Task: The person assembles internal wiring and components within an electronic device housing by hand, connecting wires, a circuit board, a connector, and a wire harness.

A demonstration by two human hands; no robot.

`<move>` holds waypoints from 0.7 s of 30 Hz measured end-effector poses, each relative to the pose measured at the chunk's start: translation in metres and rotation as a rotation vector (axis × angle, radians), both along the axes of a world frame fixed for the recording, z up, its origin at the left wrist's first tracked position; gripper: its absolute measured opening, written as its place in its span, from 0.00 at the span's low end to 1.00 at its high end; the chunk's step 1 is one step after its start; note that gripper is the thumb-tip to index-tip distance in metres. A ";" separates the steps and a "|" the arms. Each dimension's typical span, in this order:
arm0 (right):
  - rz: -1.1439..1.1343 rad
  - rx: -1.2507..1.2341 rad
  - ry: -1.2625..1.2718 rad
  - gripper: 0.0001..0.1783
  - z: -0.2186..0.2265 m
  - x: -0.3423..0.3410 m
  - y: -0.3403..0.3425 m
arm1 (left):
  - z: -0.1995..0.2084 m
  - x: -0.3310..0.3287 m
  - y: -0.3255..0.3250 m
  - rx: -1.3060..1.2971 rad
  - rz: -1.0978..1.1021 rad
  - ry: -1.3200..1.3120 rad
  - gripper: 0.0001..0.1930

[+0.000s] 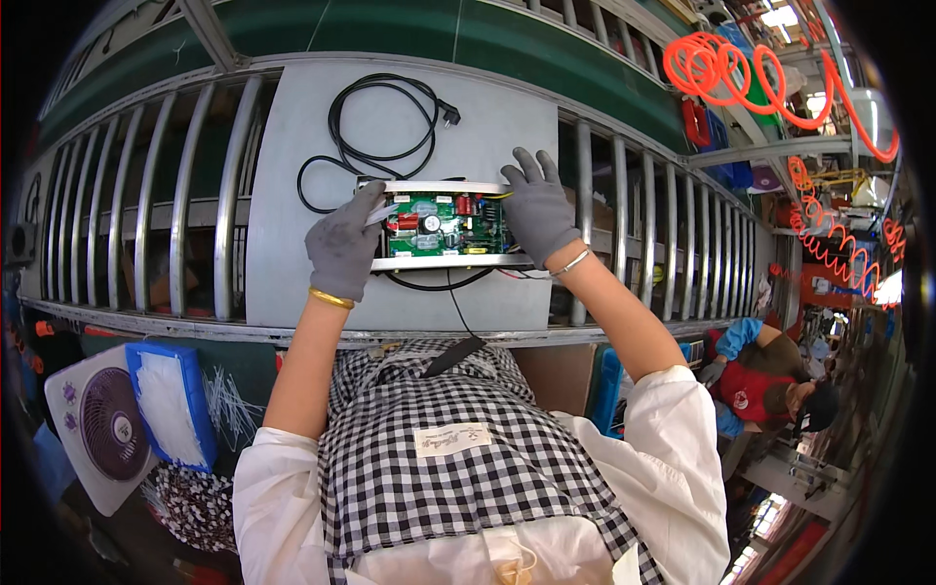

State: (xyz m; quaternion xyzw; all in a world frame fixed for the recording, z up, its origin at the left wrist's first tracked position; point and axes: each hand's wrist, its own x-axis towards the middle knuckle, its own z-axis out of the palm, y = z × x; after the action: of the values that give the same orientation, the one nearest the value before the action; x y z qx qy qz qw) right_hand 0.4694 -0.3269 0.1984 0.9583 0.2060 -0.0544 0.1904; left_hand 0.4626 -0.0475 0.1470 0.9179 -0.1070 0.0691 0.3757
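Observation:
An open electronic unit (444, 261) lies on the grey board in front of me, with pale metal side rails and a green circuit board (450, 237) between them. My left hand (343, 246), in a grey glove, is closed at the unit's left end on a small whitish strip (382, 213) whose exact kind is unclear. At the right end rests my right hand (542, 213), also gloved, its fingers stretched and apart beside yellow wires. Its thumb is hidden. A black power cord (336, 127) with a plug lies coiled behind the unit.
The grey board (292, 107) sits across a metal roller conveyor (185, 195). To my lower left are a purple-and-white fan (112, 424), a blue tray (175, 405) and white cable ties (229, 405). Orange coiled hoses (721, 73) hang at upper right. Another person (765, 375) works at far right.

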 end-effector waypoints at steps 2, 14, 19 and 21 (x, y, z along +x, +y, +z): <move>0.019 0.068 -0.090 0.07 0.000 -0.003 -0.006 | 0.002 -0.001 0.001 0.002 -0.012 -0.010 0.24; -0.380 0.721 -0.204 0.06 0.029 -0.069 -0.064 | 0.028 0.001 -0.013 0.248 -0.020 0.054 0.21; -0.469 0.879 -0.165 0.06 0.016 -0.087 -0.062 | 0.030 -0.011 -0.072 -0.001 -0.420 -0.085 0.19; -0.486 0.898 -0.151 0.06 0.017 -0.089 -0.057 | 0.033 -0.014 -0.097 0.059 -0.568 -0.049 0.18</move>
State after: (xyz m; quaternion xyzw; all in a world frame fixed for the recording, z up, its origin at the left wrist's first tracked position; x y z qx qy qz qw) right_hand 0.3804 -0.3838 0.2154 0.9671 -0.0338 0.0659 -0.2434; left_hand 0.4482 -0.1443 0.1803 0.8598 -0.3710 -0.0198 0.3502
